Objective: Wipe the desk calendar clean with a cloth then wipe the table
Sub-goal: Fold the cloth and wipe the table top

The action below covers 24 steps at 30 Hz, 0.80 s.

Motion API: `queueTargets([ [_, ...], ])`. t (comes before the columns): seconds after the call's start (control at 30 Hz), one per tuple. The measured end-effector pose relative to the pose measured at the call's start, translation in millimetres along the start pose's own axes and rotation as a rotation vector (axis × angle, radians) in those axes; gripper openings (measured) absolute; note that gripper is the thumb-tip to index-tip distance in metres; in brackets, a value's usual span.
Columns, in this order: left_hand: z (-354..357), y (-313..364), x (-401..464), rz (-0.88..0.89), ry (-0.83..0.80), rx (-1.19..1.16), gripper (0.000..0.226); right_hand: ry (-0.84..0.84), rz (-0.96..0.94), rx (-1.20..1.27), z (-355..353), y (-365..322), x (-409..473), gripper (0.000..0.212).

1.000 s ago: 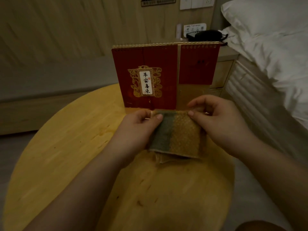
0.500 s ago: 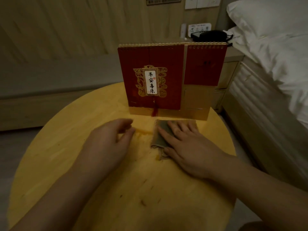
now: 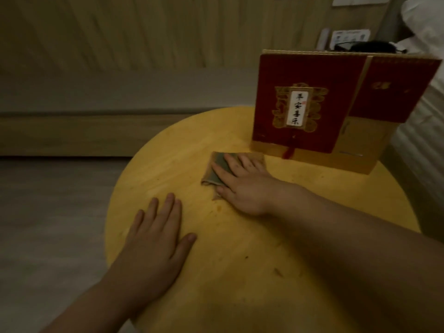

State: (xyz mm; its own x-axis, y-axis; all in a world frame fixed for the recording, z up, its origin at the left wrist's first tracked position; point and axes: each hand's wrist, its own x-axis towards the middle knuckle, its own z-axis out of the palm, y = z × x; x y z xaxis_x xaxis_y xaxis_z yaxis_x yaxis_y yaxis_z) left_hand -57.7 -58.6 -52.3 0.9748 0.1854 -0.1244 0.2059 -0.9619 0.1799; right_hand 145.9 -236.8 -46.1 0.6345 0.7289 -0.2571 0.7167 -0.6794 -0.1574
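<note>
Right hand: your right hand (image 3: pixel 242 186) lies flat, fingers spread, pressing the cloth (image 3: pixel 217 168) to the table (image 3: pixel 252 248); nothing is clenched.
Left hand: your left hand (image 3: pixel 156 239) rests palm down on bare wood near the left rim, fingers loose, holding nothing.
Room: bare tabletop lies between your hands and toward you; the round edge curves close past your left hand.
Cloth: folded, greenish beside tan, lying just in front of the calendar (image 3: pixel 322 109).
Calendar: upright at the far right of the table, red cover, gold base, white label with characters.
</note>
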Motion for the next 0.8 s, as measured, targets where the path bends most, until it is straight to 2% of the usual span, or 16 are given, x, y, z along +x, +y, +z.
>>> queueTargets([
  [0.17, 0, 5, -1, -0.011, -0.019, 0.022, 0.084, -0.086, 0.034, -0.007, -13, -11, 7, 0.068],
  [0.37, 1, 7, -2, -0.014, -0.042, 0.038, 0.088, -0.151, -0.041, 0.056, 29, -29, -134, 0.071],
  [0.43, 1, 6, -3, -0.008, -0.032, 0.047, 0.088, -0.052, -0.107, -0.082, 44, -42, -178, 0.072],
  [0.5, 1, 6, -4, 0.001, -0.022, 0.057, 0.087, -0.057, -0.004, -0.15, 47, -48, -196, 0.067],
  [0.63, 0, 7, -5, 0.01, -0.004, 0.068, 0.086, -0.147, -0.016, 0.075, 33, -52, -154, 0.074],
  [0.73, 1, 9, -6, 0.012, 0.011, 0.084, 0.084, -0.067, 0.032, 0.042, 19, -55, -78, 0.07],
  [0.8, 1, 9, -6, 0.011, 0.016, 0.085, 0.085, -0.072, 0.065, 0.021, 2, -63, -30, 0.07],
])
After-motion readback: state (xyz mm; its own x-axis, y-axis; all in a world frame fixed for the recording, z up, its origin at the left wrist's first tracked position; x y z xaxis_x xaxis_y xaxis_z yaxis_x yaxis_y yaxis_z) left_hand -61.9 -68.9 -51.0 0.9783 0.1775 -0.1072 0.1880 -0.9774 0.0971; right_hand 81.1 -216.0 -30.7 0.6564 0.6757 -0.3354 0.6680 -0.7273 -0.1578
